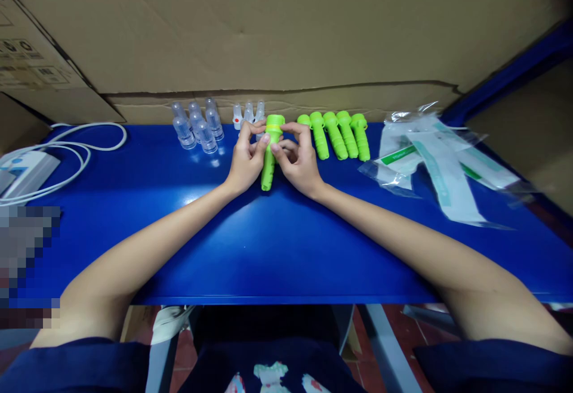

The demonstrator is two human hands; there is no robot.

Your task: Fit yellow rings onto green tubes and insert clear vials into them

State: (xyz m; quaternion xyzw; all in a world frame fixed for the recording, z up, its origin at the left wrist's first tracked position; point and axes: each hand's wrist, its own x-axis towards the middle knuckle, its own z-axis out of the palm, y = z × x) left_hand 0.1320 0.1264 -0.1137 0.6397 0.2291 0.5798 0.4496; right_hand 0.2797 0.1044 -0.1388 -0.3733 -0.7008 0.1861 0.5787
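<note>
A bright green flashlight (pixel 268 169) with a wide head hangs tilted slightly over the middle of the blue table. On its left side, the thumb and fingers of my left hand (pixel 248 157) are closed around the body just below the head. My right hand (pixel 301 157) grips it from the other side, thumb on the body and index finger near the head's rim. Just behind my left hand stand several small clear-tipped pieces (pixel 249 113), one marked with a red dot; my fingers partly hide them. Beyond my right hand lies a row of similar green flashlights (pixel 334 136).
Several clear plastic domes (pixel 207 136) stand at the back left. Flat plastic-wrapped packets (pixel 441 166) are piled on the right. A white device (pixel 33 172) with a looped cable (pixel 87 154) sits at the left edge. A cardboard wall (pixel 277 29) closes off the table's back.
</note>
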